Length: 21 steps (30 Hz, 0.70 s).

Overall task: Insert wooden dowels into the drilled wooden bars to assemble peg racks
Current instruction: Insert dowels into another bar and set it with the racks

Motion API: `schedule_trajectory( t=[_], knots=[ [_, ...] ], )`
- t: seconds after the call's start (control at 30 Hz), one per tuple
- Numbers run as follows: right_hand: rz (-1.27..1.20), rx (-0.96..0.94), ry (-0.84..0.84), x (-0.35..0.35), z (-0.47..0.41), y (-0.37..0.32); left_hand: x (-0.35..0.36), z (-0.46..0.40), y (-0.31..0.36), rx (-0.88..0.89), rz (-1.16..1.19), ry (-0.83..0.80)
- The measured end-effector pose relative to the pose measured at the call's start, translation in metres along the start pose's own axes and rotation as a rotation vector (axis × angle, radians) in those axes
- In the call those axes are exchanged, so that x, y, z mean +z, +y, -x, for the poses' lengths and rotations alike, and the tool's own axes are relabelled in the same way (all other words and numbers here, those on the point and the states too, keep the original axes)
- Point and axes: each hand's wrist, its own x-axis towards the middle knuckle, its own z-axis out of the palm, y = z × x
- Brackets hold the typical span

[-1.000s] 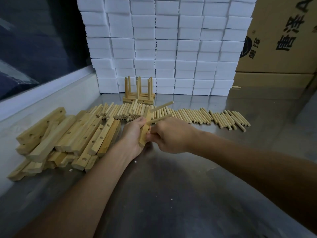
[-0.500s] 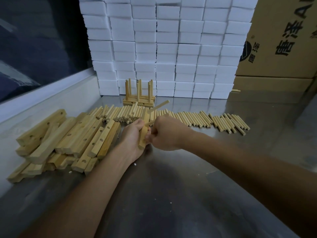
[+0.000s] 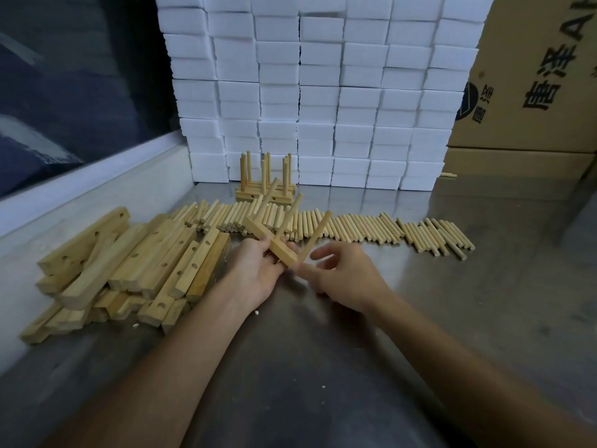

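Third dowel (image 3: 318, 232) now seated in bar (image 3: 273, 245); right hand (image 3: 342, 276) just released, fingers relaxed. Left hand (image 3: 258, 270) grasping bar above tabletop (image 3: 452, 302). Rack looks full; stack next.

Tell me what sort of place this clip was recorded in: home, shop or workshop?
Most likely a small workshop or packing bench. A metal worktop holds a pile of drilled wooden bars and a row of loose dowels, with stacked white boxes and a printed cardboard carton behind.
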Motion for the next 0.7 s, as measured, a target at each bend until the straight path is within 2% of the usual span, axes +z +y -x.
schedule_trajectory(
  t=[0.13,0.27,0.47,0.7],
  knots=[
    [0.009,-0.148,0.108,0.007,0.001,0.011,0.0,0.0,-0.001,0.007,-0.003,-0.013],
    [-0.091,-0.141,0.162,0.003,-0.004,0.017,-0.002,0.0,-0.001,0.018,0.0,-0.053],
    [0.105,-0.232,0.304,-0.02,-0.017,0.033,-0.005,-0.003,-0.001,0.106,-0.025,-0.043],
    [0.059,-0.206,0.228,-0.026,-0.021,0.041,-0.005,-0.007,-0.008,0.229,-0.216,0.044]
  ],
)
